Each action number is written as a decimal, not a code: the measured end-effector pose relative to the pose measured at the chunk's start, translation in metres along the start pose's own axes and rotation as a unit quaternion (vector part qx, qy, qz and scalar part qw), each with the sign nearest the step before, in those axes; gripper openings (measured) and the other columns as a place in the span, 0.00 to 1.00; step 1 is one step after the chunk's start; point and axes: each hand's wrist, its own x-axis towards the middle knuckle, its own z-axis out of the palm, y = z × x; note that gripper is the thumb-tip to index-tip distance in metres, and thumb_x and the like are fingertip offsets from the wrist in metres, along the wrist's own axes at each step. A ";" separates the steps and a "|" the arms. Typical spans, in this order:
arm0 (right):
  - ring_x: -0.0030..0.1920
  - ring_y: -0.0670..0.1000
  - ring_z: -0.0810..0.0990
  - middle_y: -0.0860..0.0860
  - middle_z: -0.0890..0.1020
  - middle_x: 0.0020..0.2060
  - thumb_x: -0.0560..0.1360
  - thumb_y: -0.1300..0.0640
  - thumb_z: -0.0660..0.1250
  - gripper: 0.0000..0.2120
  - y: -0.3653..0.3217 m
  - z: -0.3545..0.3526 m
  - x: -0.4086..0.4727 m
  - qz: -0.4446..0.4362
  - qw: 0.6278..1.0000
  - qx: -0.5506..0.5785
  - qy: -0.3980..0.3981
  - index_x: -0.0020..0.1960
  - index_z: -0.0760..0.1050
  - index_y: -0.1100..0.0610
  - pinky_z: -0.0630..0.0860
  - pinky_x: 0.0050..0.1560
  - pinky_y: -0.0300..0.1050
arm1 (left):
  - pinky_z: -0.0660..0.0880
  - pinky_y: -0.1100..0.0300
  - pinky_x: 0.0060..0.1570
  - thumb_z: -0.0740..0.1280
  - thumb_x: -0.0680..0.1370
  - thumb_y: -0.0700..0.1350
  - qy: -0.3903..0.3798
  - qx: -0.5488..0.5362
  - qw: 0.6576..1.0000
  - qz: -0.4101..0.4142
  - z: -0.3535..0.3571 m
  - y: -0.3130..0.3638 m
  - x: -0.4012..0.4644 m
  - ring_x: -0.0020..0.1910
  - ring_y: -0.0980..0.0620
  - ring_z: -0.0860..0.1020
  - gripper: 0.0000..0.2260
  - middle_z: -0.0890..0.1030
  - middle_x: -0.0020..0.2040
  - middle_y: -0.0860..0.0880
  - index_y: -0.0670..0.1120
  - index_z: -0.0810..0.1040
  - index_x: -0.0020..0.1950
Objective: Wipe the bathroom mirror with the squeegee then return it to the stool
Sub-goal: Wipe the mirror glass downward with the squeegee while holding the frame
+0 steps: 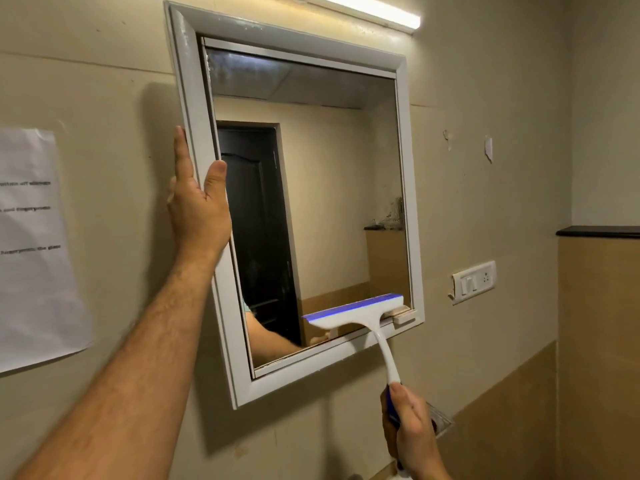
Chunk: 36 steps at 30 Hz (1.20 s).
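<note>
A mirror in a white frame hangs on the beige wall. My left hand grips the frame's left edge, fingers behind it and thumb on the front. A white squeegee with a blue blade lies against the glass at the mirror's bottom right, just above the lower frame. Its handle slants down to my right hand, which is closed around the blue grip end. The stool is out of view.
A lit tube light runs above the mirror. A printed paper sheet is taped to the wall at left. A switch and socket plate sits right of the mirror. A dark ledge juts out far right.
</note>
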 end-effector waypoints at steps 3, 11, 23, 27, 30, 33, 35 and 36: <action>0.21 0.48 0.59 0.51 0.62 0.23 0.58 0.26 0.69 0.36 -0.007 -0.002 0.004 -0.016 1.000 -0.024 -0.005 0.34 0.67 0.61 0.56 0.20 0.37 | 0.60 0.71 0.59 0.58 0.83 0.55 0.003 0.007 1.000 0.006 0.000 0.001 -0.001 0.70 0.50 0.68 0.28 0.66 0.75 0.47 0.56 0.51 0.80; 0.22 0.46 0.63 0.51 0.65 0.25 0.82 0.49 0.56 0.20 -0.055 0.005 0.036 -0.059 0.995 -0.081 -0.002 0.38 0.68 0.61 0.61 0.22 0.39 | 0.52 0.86 0.56 0.59 0.83 0.54 0.005 -0.015 1.000 0.013 0.001 -0.002 -0.001 0.72 0.55 0.64 0.28 0.63 0.77 0.51 0.53 0.52 0.80; 0.23 0.49 0.66 0.54 0.70 0.24 0.71 0.36 0.59 0.27 -0.023 -0.011 0.028 -0.064 0.990 -0.121 0.021 0.35 0.72 0.62 0.64 0.23 0.40 | 0.56 0.78 0.66 0.58 0.82 0.55 0.016 -0.024 0.999 0.034 0.002 -0.007 0.001 0.73 0.59 0.63 0.28 0.62 0.77 0.54 0.54 0.52 0.80; 0.24 0.51 0.66 0.52 0.69 0.23 0.73 0.36 0.58 0.26 -0.015 -0.012 0.030 -0.078 0.985 -0.148 0.037 0.34 0.71 0.59 0.63 0.25 0.43 | 0.54 0.80 0.65 0.58 0.82 0.54 0.022 -0.019 0.999 0.039 0.002 -0.007 0.000 0.69 0.66 0.61 0.28 0.62 0.77 0.53 0.52 0.53 0.80; 0.25 0.48 0.67 0.49 0.70 0.24 0.71 0.31 0.55 0.29 0.018 -0.022 0.011 -0.077 0.972 -0.211 0.071 0.32 0.71 0.57 0.64 0.27 0.42 | 0.54 0.80 0.65 0.58 0.82 0.54 0.022 -0.023 0.999 0.042 0.002 -0.010 -0.001 0.69 0.66 0.61 0.28 0.61 0.77 0.53 0.52 0.53 0.80; 0.26 0.46 0.70 0.51 0.73 0.26 0.71 0.29 0.54 0.29 0.035 -0.028 -0.005 -0.084 0.957 -0.262 0.095 0.35 0.74 0.54 0.68 0.29 0.41 | 0.57 0.71 0.70 0.58 0.81 0.56 0.013 -0.037 0.998 0.047 0.003 -0.013 0.002 0.73 0.60 0.63 0.29 0.61 0.77 0.54 0.52 0.53 0.80; 0.26 0.47 0.70 0.53 0.74 0.26 0.72 0.30 0.54 0.27 0.023 -0.023 -0.003 -0.110 0.953 -0.263 0.101 0.36 0.74 0.53 0.68 0.28 0.46 | 0.59 0.68 0.72 0.58 0.81 0.56 0.016 -0.040 0.998 0.049 0.004 -0.015 0.004 0.73 0.58 0.64 0.29 0.62 0.77 0.54 0.52 0.53 0.80; 0.26 0.47 0.69 0.54 0.73 0.26 0.72 0.31 0.54 0.26 0.009 -0.017 0.001 -0.127 0.953 -0.257 0.102 0.36 0.73 0.53 0.68 0.28 0.48 | 0.59 0.68 0.72 0.58 0.81 0.56 0.017 -0.042 0.998 0.051 0.003 -0.016 0.004 0.73 0.58 0.64 0.29 0.62 0.77 0.54 0.52 0.53 0.80</action>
